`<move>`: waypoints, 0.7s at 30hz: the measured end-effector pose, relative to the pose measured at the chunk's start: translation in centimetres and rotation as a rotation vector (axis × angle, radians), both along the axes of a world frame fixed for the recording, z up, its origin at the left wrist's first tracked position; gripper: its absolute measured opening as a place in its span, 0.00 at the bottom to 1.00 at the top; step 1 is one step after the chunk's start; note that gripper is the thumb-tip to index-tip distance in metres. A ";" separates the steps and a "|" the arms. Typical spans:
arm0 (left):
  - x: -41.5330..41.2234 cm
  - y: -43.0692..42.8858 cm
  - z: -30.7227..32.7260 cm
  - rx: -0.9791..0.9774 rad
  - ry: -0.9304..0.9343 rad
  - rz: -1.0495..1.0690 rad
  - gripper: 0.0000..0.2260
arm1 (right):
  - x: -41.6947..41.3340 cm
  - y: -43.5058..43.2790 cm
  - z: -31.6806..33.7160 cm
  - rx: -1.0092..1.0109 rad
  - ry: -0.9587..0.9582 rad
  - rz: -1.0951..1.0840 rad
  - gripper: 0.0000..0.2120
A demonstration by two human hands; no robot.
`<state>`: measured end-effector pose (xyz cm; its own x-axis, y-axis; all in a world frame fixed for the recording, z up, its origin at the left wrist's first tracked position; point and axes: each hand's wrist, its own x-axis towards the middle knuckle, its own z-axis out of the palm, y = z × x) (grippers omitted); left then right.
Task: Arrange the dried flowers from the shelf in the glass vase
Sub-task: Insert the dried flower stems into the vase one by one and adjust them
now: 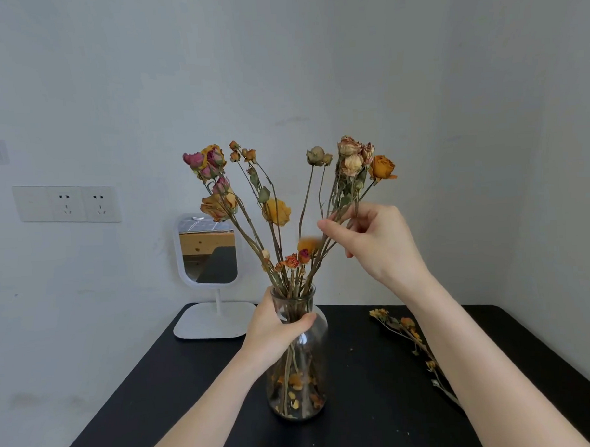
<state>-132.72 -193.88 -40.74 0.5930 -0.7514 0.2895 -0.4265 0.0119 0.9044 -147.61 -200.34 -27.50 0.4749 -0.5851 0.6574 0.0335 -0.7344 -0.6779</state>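
Note:
A clear glass vase [302, 385] stands on the black table [179, 397], with loose petals at its bottom. Several dried flowers [276, 210] in pink, orange and beige fan out from its mouth. My left hand [274, 325] grips the vase around its neck. Up at the right side of the bunch, my right hand [372, 240] pinches a few thin stems just below the beige and orange blooms [362, 163]. One more dried sprig with small yellow flowers [410, 336] lies flat on the table to the right of the vase.
A small white standing mirror [208, 250] sits at the table's back left corner, close behind the vase. The pale wall behind it carries a socket panel [68, 203] at left. The table's left edge runs diagonally toward me.

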 end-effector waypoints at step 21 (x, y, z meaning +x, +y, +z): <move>0.4 1.0 1.8 -0.005 -0.008 -0.012 0.26 | 1.4 0.9 0.3 -0.153 0.119 -0.059 0.09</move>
